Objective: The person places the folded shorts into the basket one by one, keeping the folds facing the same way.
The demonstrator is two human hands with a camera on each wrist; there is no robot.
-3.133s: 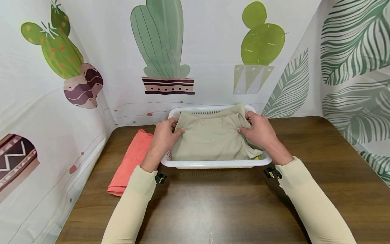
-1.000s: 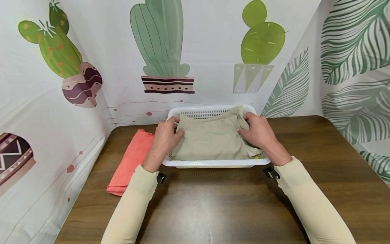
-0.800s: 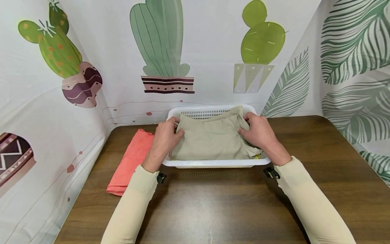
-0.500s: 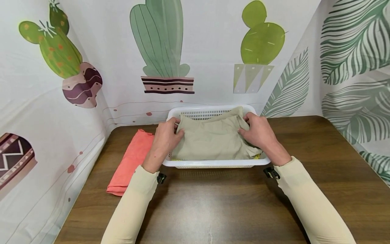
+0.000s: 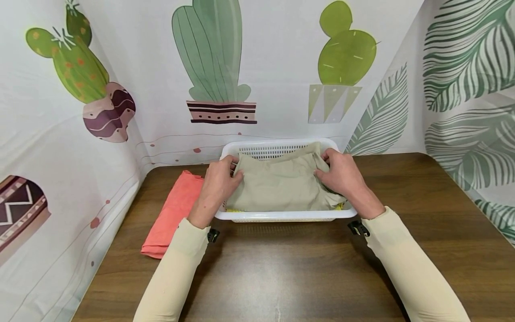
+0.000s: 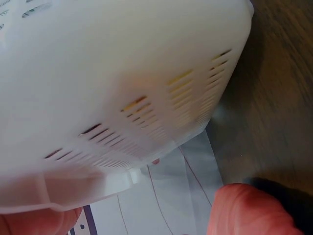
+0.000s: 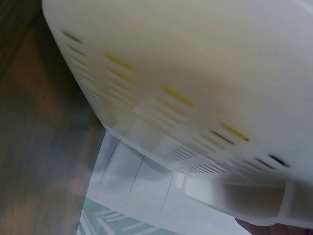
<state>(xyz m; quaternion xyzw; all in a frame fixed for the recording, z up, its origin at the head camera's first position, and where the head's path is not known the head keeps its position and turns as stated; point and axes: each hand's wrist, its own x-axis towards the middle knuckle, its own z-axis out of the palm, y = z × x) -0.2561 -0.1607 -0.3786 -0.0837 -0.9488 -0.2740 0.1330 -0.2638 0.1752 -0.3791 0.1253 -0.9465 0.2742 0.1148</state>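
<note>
A folded khaki garment (image 5: 279, 183) lies on top inside a white slotted plastic basket (image 5: 281, 216) at the back of the wooden table. My left hand (image 5: 219, 181) grips the garment's left edge, fingers curled round the fabric. My right hand (image 5: 339, 173) grips its right edge the same way. Yellow cloth (image 5: 341, 207) shows under the khaki piece at the near right corner. Both wrist views are filled by the basket's outer wall (image 6: 122, 93) (image 7: 195, 83), and the fingers are hidden there.
A folded coral-pink cloth (image 5: 173, 214) lies on the table left of the basket, also in the left wrist view (image 6: 249, 210). Printed cactus and leaf backdrops close in the back and both sides. The brown tabletop (image 5: 281, 273) stretches toward me.
The khaki garment's near edge has been drawn back slightly, baring a little yellow at the basket's near left. Both hands keep their grip in the same places.
</note>
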